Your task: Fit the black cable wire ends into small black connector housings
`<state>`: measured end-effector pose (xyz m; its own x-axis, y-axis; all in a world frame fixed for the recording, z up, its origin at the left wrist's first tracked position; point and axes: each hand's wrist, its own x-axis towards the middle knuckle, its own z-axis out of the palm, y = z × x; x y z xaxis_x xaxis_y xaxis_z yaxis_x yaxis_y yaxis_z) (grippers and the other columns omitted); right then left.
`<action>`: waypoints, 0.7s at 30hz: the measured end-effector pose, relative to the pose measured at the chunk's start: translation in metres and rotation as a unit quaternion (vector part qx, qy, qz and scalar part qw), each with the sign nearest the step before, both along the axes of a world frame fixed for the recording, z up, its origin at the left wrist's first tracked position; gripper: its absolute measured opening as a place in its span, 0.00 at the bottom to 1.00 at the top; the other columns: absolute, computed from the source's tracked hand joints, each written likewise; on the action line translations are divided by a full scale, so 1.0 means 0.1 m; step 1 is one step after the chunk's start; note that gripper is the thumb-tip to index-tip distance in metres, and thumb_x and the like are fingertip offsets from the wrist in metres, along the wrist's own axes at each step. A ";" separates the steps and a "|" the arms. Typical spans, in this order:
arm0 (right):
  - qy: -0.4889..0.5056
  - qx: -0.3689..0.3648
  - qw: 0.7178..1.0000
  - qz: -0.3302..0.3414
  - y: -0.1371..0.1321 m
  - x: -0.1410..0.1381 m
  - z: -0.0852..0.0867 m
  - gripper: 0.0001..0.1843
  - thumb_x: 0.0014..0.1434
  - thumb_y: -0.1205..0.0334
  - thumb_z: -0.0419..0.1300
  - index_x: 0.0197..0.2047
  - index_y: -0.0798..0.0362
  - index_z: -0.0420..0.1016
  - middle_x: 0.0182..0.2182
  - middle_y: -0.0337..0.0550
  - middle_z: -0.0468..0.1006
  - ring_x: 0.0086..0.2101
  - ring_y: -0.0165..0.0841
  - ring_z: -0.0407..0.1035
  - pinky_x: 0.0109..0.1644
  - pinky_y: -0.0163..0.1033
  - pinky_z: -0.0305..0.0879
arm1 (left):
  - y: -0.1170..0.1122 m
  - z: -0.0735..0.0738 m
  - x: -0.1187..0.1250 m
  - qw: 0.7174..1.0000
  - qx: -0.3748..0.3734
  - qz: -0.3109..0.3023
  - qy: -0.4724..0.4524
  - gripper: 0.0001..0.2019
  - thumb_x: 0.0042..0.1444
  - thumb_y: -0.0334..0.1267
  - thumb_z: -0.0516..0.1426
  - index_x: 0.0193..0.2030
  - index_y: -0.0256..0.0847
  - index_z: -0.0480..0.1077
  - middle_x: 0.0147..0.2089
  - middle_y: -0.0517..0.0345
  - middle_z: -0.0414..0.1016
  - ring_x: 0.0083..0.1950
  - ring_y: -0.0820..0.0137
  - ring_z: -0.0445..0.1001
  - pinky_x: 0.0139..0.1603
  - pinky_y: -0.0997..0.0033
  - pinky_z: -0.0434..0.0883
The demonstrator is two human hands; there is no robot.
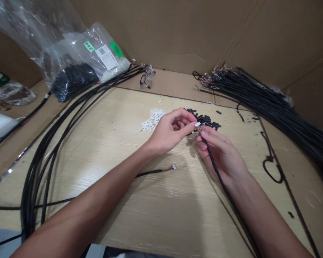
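My right hand point(222, 152) is closed around a black cable point(218, 170) just below its stripped end, where thin coloured wires point(199, 129) come out. A small white connector point(197, 124) sits on those wires. My left hand point(172, 129) pinches at this connector with thumb and index finger, and its other fingers are curled. Below my left wrist lies another cable end with coloured wires and a white connector point(174, 167). Behind my hands are a pile of small white connector housings point(153, 119) and a pile of short black pieces point(204, 120), partly hidden by my fingers.
A bundle of black cables point(274, 104) lies on the right, and several finished-looking cables point(54, 143) curve along the left. Plastic bags point(78, 68) of black and white parts stand at the back left. Glasses point(146, 81) rest near the cardboard wall point(177, 32).
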<state>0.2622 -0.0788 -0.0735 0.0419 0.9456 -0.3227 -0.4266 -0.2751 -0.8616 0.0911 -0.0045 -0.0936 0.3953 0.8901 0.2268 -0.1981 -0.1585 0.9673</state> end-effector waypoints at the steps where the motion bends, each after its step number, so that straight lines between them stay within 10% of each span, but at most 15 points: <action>1: -0.003 0.003 1.000 -0.003 0.00 0.00 0.00 0.21 0.50 0.56 0.85 0.44 0.49 0.86 0.31 0.37 0.82 0.28 0.28 0.66 0.28 0.33 0.63 | 0.00 0.01 0.00 1.000 -0.001 0.000 -0.010 0.11 0.64 0.43 0.73 0.43 0.40 0.80 0.40 0.56 0.83 0.38 0.74 0.77 0.41 0.72 0.73; 21: -0.003 0.016 0.998 -0.064 0.00 -0.05 0.02 0.25 0.44 0.51 0.91 0.39 0.50 0.86 0.32 0.37 0.80 0.31 0.27 0.68 0.30 0.29 0.69 | -0.03 0.05 -0.01 0.999 -0.005 -0.028 -0.022 0.11 0.63 0.41 0.74 0.47 0.39 0.84 0.46 0.52 0.86 0.42 0.73 0.78 0.46 0.71 0.75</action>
